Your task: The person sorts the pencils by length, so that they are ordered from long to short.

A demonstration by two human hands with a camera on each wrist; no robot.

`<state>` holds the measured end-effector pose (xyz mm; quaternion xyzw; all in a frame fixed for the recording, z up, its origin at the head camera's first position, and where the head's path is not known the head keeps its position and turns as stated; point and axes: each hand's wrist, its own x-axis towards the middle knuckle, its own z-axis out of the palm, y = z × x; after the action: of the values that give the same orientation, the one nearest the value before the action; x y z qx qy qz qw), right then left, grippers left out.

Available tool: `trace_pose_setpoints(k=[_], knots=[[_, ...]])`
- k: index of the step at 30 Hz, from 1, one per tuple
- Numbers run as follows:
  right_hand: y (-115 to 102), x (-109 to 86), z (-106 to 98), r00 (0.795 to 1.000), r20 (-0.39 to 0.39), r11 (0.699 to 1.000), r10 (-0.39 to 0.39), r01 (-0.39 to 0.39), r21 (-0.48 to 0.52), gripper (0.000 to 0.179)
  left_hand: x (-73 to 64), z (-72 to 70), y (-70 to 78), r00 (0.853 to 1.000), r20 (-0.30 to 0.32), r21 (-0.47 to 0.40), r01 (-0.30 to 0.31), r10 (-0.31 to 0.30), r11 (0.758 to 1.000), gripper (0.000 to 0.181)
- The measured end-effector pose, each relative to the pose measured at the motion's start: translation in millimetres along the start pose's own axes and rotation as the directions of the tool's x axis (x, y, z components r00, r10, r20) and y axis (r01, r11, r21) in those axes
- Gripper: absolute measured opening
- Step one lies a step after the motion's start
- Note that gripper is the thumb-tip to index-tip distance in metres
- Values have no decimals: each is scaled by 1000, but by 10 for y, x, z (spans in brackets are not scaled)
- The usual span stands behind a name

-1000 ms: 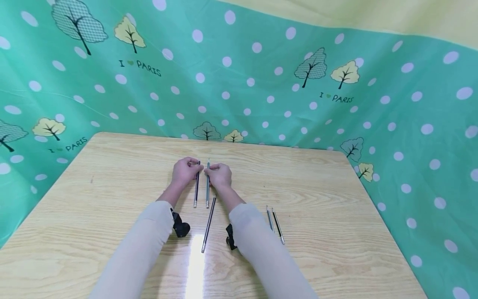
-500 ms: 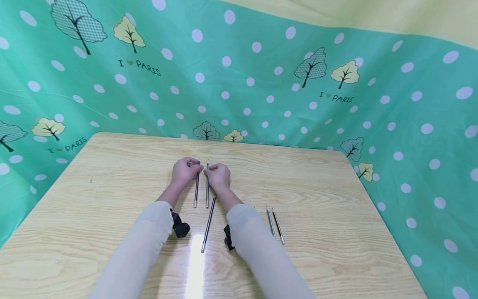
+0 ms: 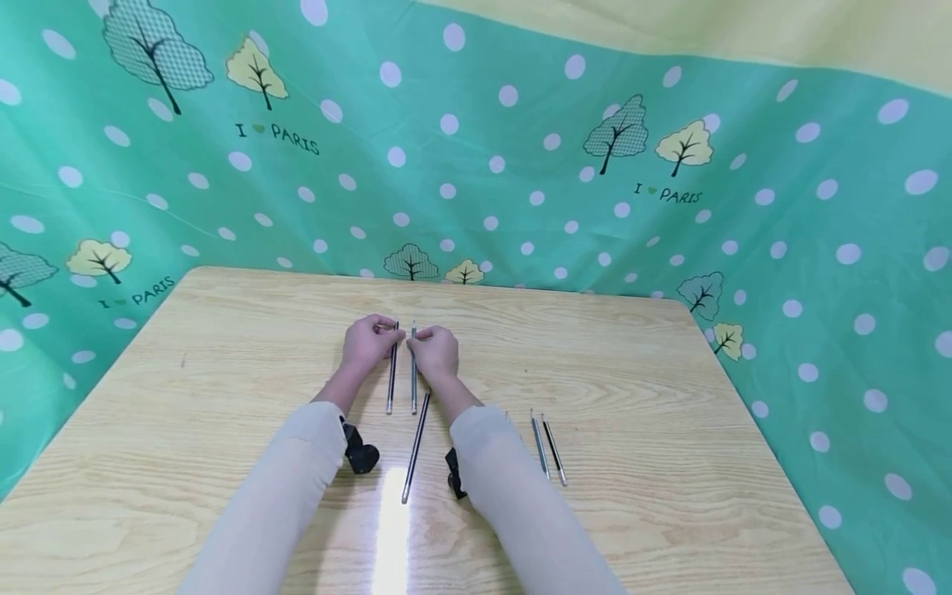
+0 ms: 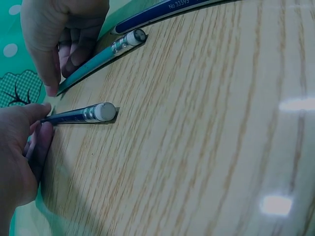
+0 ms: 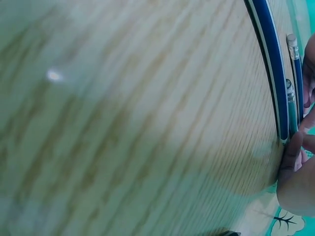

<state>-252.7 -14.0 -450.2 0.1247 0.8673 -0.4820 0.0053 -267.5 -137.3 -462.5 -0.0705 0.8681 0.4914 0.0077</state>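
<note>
Two pencils lie nearly parallel on the table, eraser ends toward me. My left hand pinches the dark blue pencil near its far end, thumb and fingertips on its shaft. Just to the right, my right hand holds the teal pencil the same way. The two thumbs are close together between the pencils. In the left wrist view, the white eraser of the dark blue pencil and the silver ferrule of the teal pencil face the camera. A third pencil, dark with a pale stripe, lies slanted between my forearms.
Right of my right sleeve lie a grey-blue pencil and a black pencil; another tip pokes out beside the sleeve. Black wrist cameras sit under both cuffs. A green printed cloth hangs behind the wooden table.
My right hand and forearm have shifted slightly left, and the teal pencil's far end has drawn slightly toward me. My left hand stays in place on the dark blue pencil.
</note>
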Motion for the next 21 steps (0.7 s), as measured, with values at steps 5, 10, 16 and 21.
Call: trace_pose_setpoints(k=[5,10,16,21], knots=[[-4,-4,-23,1000,2,1000,-3,3,16,11,-13,8,3,1000,-8,-5,-3,3,1000,35],[-27,-20,-48,1000,13,999,8,-9,36,12,-17,8,2,1000,-9,-3,-2,2,1000,36],[-69,-19,-100,1000,20,998,-12,11,57,19,-22,-1,12,1000,-7,2,-2,2,1000,38],[-69,-2,-172,999,49,998,-22,19,66,24,-43,-23,21,1000,6,-18,11,-10,1000,39]])
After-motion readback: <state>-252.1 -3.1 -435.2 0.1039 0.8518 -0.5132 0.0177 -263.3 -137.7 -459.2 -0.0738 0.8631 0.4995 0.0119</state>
